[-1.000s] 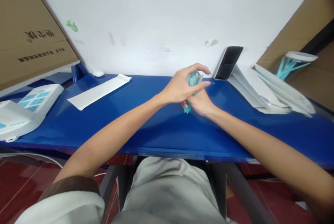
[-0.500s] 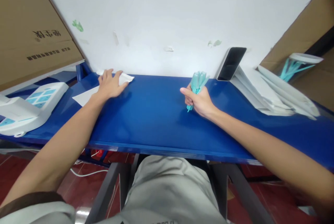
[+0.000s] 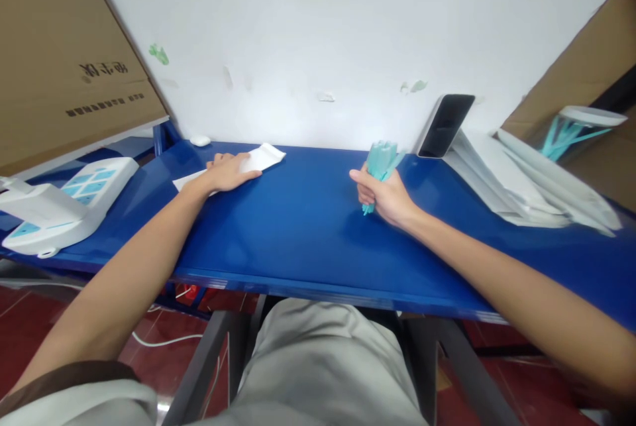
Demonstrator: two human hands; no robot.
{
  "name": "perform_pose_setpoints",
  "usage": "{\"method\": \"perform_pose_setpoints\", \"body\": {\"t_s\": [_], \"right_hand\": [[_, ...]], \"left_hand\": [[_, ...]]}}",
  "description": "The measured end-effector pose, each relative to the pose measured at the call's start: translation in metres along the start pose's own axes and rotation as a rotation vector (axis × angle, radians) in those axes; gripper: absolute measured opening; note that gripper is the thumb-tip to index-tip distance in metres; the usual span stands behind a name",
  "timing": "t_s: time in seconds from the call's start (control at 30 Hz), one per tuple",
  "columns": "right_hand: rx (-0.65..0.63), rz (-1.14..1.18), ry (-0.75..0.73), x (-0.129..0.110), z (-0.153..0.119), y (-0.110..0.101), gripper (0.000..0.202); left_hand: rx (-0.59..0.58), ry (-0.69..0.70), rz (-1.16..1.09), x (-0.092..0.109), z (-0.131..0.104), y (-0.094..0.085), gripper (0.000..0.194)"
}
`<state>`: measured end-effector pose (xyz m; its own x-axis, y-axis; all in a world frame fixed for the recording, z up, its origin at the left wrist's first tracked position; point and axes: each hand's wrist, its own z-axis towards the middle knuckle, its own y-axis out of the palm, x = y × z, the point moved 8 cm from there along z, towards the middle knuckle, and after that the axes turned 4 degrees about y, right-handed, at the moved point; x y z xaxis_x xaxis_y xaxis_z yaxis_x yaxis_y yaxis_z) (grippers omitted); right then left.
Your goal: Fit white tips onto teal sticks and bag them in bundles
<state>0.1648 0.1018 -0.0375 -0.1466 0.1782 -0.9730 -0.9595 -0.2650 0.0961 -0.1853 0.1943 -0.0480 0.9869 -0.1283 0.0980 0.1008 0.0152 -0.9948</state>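
Note:
A bundle of thin teal plastic sticks (image 3: 381, 158) stands nearly upright in my right hand (image 3: 387, 194), whose fingers wrap round it just above the blue table. Its broader ends fan out on top and the narrow tips poke out below the fist. Farther left, my left hand (image 3: 226, 173) lies on a flat white paper packet (image 3: 265, 156), thumb stretched out to the side. The packet shows at both sides of that hand, its middle hidden underneath. Exactly what the sticks are, I cannot make out.
A phone (image 3: 446, 126) leans against the white wall, beside a stack of white paper bags (image 3: 517, 181). At far right, a clear cup (image 3: 571, 134) holds more teal sticks. A white-and-blue device (image 3: 74, 204) sits left, near a cardboard box (image 3: 74, 48). A small white object (image 3: 199, 140) lies by the wall.
My left hand has slid right across the table together with the white packet, uncovering the small white object by the wall. My right hand keeps its hold on the sticks. The view has shifted slightly.

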Motion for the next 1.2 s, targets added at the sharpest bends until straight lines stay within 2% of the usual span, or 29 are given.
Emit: {"method": "perform_pose_setpoints", "body": {"t_s": [0.07, 0.13, 0.2, 0.27, 0.33, 0.4, 0.53, 0.67, 0.8, 0.9, 1.03, 1.2], "right_hand": [[-0.027, -0.020, 0.039, 0.000, -0.001, 0.003, 0.048], [-0.004, -0.185, 0.033, -0.004, -0.002, 0.000, 0.046], [0.033, -0.547, -0.047, -0.014, -0.002, -0.005, 0.039], [0.015, -1.011, -0.095, -0.017, -0.001, -0.006, 0.026], [-0.064, -1.366, -0.033, -0.010, 0.002, -0.011, 0.014], [-0.128, -1.538, 0.052, -0.004, 0.004, -0.020, 0.012], [-0.185, -1.729, 0.032, -0.008, 0.004, -0.024, 0.017], [-0.203, -1.843, 0.024, -0.009, 0.001, -0.020, 0.022], [-0.226, -1.855, -0.068, -0.009, -0.001, -0.009, 0.027], [-0.225, -1.872, -0.083, -0.010, -0.002, -0.006, 0.027], [-0.204, -1.894, -0.028, -0.010, -0.003, -0.008, 0.025], [-0.245, -1.910, -0.027, -0.008, -0.006, 0.002, 0.027]], "left_hand": [[0.011, 0.162, -0.053, 0.035, -0.009, -0.003, 0.096], [0.039, 0.362, -0.137, 0.071, -0.022, -0.008, 0.088], [0.037, 0.523, -0.183, 0.104, -0.038, -0.011, 0.085], [0.006, 0.642, -0.191, 0.134, -0.053, -0.009, 0.085], [-0.040, 0.729, -0.200, 0.158, -0.066, -0.006, 0.088], [-0.088, 0.767, -0.189, 0.172, -0.074, -0.001, 0.093], [-0.139, 0.700, -0.120, 0.173, -0.074, 0.007, 0.106], [-0.115, 0.680, -0.162, 0.170, -0.073, 0.001, 0.109], [-0.119, 0.644, -0.192, 0.172, -0.075, -0.003, 0.109], [-0.140, 0.651, -0.193, 0.177, -0.077, -0.002, 0.097], [-0.142, 0.705, -0.213, 0.179, -0.078, -0.001, 0.076], [-0.081, 0.822, -0.250, 0.182, -0.080, -0.005, 0.061]]}}
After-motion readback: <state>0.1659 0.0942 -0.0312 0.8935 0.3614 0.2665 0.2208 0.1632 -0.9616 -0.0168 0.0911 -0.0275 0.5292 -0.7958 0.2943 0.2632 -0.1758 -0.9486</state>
